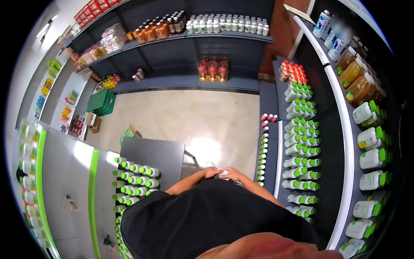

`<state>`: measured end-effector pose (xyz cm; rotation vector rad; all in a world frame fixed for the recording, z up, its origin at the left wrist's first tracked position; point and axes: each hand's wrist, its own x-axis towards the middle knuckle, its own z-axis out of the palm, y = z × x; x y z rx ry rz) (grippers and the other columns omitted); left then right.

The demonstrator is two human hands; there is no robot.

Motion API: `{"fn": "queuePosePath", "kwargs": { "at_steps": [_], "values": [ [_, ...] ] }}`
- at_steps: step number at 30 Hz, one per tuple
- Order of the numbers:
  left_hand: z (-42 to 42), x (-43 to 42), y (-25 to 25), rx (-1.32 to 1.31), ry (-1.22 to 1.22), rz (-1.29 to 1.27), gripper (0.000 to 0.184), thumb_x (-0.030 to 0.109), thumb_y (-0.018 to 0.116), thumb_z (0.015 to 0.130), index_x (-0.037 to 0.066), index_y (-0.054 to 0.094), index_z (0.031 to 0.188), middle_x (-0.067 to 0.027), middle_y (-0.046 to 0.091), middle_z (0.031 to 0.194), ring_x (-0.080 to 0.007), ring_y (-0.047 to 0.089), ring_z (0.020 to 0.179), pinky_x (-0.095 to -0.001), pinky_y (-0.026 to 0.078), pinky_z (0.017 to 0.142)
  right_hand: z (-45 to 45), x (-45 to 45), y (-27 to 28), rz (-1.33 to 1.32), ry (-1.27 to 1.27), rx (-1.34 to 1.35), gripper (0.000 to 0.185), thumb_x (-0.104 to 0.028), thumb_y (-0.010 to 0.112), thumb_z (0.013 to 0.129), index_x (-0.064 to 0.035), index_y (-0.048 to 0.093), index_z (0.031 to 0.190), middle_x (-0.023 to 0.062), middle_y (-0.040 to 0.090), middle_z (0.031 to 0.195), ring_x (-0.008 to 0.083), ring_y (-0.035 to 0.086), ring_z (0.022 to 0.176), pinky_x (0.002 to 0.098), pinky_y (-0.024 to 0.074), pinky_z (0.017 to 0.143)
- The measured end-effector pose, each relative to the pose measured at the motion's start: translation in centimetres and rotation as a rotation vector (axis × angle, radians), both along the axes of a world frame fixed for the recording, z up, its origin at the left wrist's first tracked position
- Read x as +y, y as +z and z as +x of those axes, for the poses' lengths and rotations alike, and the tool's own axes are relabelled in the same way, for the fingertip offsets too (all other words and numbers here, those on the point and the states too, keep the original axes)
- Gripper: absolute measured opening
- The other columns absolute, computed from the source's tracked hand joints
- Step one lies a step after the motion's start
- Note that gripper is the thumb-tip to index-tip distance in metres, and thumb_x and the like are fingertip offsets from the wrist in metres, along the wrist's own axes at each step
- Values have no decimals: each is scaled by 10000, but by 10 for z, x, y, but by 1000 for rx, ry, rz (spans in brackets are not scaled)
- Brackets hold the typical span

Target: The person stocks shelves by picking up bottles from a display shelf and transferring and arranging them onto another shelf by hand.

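Observation:
In front of my black shirt, both hands come together low in the middle of the head view. My left hand [211, 172] is closed, its fingers against a small white item [224, 172] that looks like a crumpled tissue or cloth. On the other side of that item, my right hand [233, 174] is closed on it too. The hands hide part of the item, so its exact kind is unclear. Left of my hands stands a dark grey table [159, 151], with rows of white bottles with green caps [137, 180] beside it.
To my right, shelves hold green-capped bottles [297, 149], juice bottles [358, 86] and white jars [371, 158]. Across the pale floor [181, 112], a back shelf [172, 41] carries white bottles [228, 25] and brown jars [161, 30]. Green crates [101, 102] and cardboard boxes [93, 122] stand at left.

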<state>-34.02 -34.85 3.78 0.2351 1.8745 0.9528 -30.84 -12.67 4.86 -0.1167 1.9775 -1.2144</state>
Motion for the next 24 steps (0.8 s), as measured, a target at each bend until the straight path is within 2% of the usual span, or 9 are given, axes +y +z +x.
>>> {"fn": "queuePosePath", "kwargs": {
  "at_steps": [1,5,6,8,13,14,16,20,24],
  "values": [
    [-12,9,-8,-2,-9,23,568,644,582,893,98,740,909,-16,620,777,-139,529,755,-305,441,703,-4,9,-6,-9,-41,29,771,-534,822,720,-19,610,1254,184,656,1187,278,609,1115,367,464,966],
    [-75,48,-32,-109,-173,-12,593,647,605,874,87,758,990,-39,654,894,-162,559,845,-310,456,787,-26,35,-10,-36,-253,7,725,-523,825,720,-47,619,1226,164,664,1166,265,623,1089,360,481,936],
    [-90,59,-42,-78,-193,52,765,775,550,805,68,748,1023,-69,667,911,-185,593,861,-321,469,781,-37,42,-20,-39,-306,-11,721,-520,826,721,-49,619,1226,161,666,1161,260,624,1086,360,481,934],
    [-133,89,-47,-117,-348,17,801,800,542,791,56,743,1012,-77,667,924,-187,599,884,-317,468,793,-57,64,-29,-50,-382,-40,728,-520,829,717,-49,618,1230,157,668,1152,253,626,1076,360,483,930],
    [-231,153,-32,-356,-455,46,703,805,578,770,107,660,786,-11,601,695,-129,563,605,-302,440,554,-137,117,-46,-11,-432,-5,783,-510,843,698,-21,593,1256,149,676,1075,224,644,970,345,509,835],
    [-249,162,-20,-352,-473,3,688,789,571,789,107,658,808,-2,594,706,-124,558,610,-292,437,553,-151,126,-50,13,-427,-18,780,-500,845,698,-23,588,1259,139,680,1043,208,654,900,335,523,776],
    [-288,176,-11,-347,-507,-95,658,757,556,828,107,653,853,14,580,728,-114,550,619,-273,430,550,-194,136,-6,63,-346,-130,720,-451,810,772,-26,563,1298,159,657,1143,239,620,1082,347,482,945],
    [-354,188,-26,-335,-504,62,619,681,602,853,92,702,1014,-5,626,844,-110,583,714,-260,471,641,-266,151,28,147,-342,-98,679,-455,829,739,-40,601,1226,136,677,1082,233,663,928,349,535,803],
    [-391,176,-18,-473,-290,238,608,617,606,893,57,681,1117,-25,654,898,-123,615,791,-271,512,730,-310,151,8,131,-345,67,685,-433,842,725,-24,600,1218,148,682,1058,230,663,931,342,530,815]
  ]
}}
